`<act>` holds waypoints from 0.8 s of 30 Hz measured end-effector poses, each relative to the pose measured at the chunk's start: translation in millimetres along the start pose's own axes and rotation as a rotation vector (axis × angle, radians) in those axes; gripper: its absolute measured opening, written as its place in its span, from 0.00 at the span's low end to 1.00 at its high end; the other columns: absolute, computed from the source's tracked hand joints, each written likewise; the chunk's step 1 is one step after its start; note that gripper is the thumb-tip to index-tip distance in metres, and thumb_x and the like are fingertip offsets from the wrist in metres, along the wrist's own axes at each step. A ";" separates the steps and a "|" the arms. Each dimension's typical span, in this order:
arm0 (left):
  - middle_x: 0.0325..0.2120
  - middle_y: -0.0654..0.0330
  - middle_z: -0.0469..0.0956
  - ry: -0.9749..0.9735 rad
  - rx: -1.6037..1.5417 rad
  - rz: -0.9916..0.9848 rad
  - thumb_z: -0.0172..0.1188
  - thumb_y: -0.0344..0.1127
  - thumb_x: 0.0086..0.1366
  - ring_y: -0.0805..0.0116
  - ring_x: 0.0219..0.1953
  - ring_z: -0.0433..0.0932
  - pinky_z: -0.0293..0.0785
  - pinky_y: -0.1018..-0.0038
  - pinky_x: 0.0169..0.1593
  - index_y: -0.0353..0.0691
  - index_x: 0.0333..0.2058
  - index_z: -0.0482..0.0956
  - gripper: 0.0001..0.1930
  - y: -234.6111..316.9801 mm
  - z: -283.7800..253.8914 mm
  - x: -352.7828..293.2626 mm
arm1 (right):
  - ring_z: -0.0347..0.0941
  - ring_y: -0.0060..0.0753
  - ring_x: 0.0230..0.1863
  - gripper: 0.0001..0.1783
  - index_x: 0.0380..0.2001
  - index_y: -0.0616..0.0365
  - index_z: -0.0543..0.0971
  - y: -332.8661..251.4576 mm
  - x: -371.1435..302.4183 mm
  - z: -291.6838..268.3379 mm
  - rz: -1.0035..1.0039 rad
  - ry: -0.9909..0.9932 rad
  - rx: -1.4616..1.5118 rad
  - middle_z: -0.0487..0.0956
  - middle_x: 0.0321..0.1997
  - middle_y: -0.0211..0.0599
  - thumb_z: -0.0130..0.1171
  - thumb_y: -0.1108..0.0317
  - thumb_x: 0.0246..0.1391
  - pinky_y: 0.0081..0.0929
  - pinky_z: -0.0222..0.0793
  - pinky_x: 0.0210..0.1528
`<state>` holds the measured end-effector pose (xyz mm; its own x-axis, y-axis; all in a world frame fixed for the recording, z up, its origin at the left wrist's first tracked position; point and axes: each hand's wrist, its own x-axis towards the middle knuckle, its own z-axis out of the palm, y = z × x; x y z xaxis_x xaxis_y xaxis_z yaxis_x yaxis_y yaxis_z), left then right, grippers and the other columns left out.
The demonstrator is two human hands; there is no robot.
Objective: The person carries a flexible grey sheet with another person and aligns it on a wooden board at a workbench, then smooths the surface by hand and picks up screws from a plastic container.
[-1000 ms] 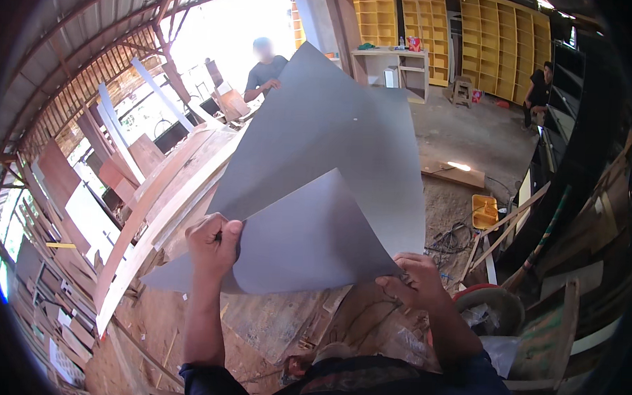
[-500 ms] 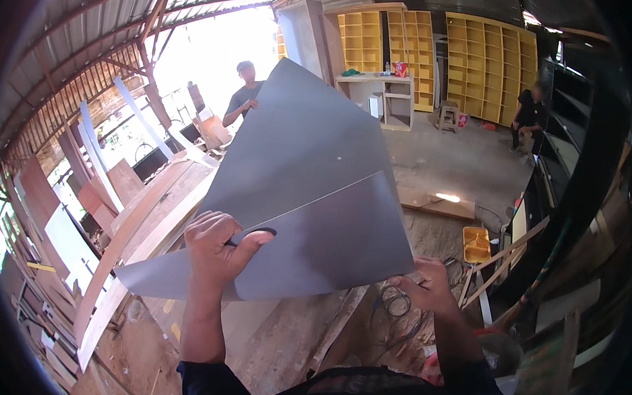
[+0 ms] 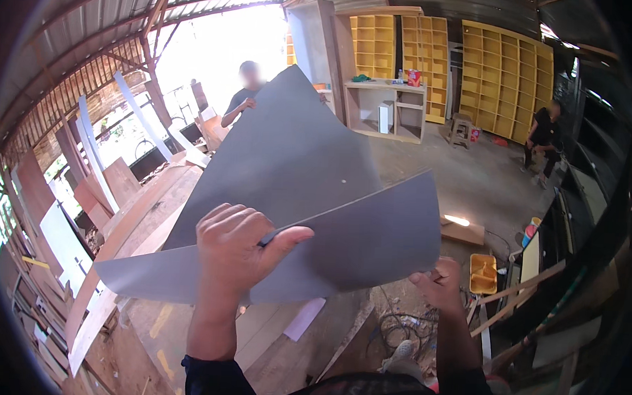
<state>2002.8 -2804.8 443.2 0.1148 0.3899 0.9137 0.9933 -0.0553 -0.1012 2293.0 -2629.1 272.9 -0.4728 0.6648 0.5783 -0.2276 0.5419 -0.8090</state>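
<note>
A large, thin, dark grey sheet [image 3: 276,154] stretches away from me, its near part a lighter flap [image 3: 356,241] with an upper edge curling up. My left hand [image 3: 231,247] grips that upper edge left of the middle, fingers over the far side and thumb along the near face. At the flap's lower right corner, my right hand [image 3: 440,282] pinches the sheet between thumb and fingers. A person [image 3: 244,101] stands at the far end with hands on the sheet's edges. Whether the flap is one piece with the far part cannot be made out.
Under the sheet is a wooden worktable [image 3: 255,338] with a pale strip [image 3: 305,319] on it. Long boards [image 3: 130,250] lie to the left. At right are a yellow tray [image 3: 483,274], cables [image 3: 402,329] and a seated person [image 3: 543,136]. Yellow shelving [image 3: 504,82] stands behind.
The near flap has risen and bent more sharply away from the far part. My right hand with its corner has shifted slightly right, and the view has turned a little left.
</note>
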 end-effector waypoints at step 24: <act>0.18 0.65 0.78 -0.178 -0.015 0.314 0.60 0.53 0.74 0.65 0.27 0.82 0.77 0.68 0.37 0.47 0.22 0.78 0.23 119.0 728.3 101.4 | 0.83 0.57 0.54 0.36 0.59 0.65 0.73 180.9 409.2 -60.9 -0.422 -1.029 -0.906 0.85 0.51 0.54 0.70 0.48 0.58 0.50 0.75 0.59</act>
<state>2140.7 -2102.5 237.1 0.4156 0.5055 0.7561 0.9093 -0.2107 -0.3590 2110.2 -2227.7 369.7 -0.9916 -0.0740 0.1058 -0.0774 0.9966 -0.0284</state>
